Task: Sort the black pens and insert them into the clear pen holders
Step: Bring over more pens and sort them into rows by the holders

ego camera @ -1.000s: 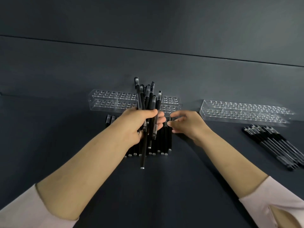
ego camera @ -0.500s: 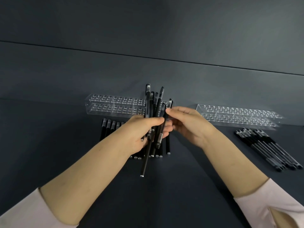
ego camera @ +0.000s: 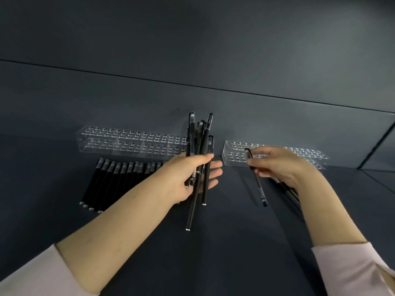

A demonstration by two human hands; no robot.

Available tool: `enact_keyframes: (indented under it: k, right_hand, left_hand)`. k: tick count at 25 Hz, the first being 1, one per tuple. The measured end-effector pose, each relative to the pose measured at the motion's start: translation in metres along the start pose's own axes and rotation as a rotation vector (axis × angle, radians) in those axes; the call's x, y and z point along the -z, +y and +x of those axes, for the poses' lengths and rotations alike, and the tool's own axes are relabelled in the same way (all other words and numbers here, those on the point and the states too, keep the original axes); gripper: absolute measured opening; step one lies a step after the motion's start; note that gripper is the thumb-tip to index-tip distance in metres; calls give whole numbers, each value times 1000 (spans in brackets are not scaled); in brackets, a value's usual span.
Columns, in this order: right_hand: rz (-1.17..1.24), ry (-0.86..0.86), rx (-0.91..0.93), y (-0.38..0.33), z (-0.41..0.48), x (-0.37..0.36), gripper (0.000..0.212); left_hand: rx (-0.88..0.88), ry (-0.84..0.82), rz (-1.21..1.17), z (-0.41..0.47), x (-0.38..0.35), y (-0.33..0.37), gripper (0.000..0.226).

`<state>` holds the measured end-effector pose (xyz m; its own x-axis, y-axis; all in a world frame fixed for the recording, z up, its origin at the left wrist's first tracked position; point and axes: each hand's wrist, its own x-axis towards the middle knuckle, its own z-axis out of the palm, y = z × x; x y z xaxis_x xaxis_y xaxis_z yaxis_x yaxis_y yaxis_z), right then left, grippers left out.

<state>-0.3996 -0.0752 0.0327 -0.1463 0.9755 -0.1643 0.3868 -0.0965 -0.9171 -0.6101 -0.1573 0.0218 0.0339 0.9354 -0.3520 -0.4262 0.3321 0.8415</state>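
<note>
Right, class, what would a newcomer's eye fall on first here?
The bundle of slim black pens upright in the left hand, at centre, strikes first. Beside it, the right hand pinches a single black pen near a clear perforated plastic pen holder. A neat row of black pens lies at left.

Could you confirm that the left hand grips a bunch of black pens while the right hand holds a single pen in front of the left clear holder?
Not quite. The head view shows the right hand pinching the single pen in front of the right clear holder, not the left one. The left hand does grip the bunch of black pens.
</note>
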Motion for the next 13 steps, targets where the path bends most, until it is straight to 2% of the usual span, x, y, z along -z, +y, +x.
enact_keyframes:
  k: [7,13]
  right_hand:
    - [-380,57,-113,26,9,46,35]
    - [-535,16,-106,24,6,47,45]
  left_hand:
    - [58,36,-42,17,-25,-13,12]
    - [18,38,-64,13,-24,-8,11]
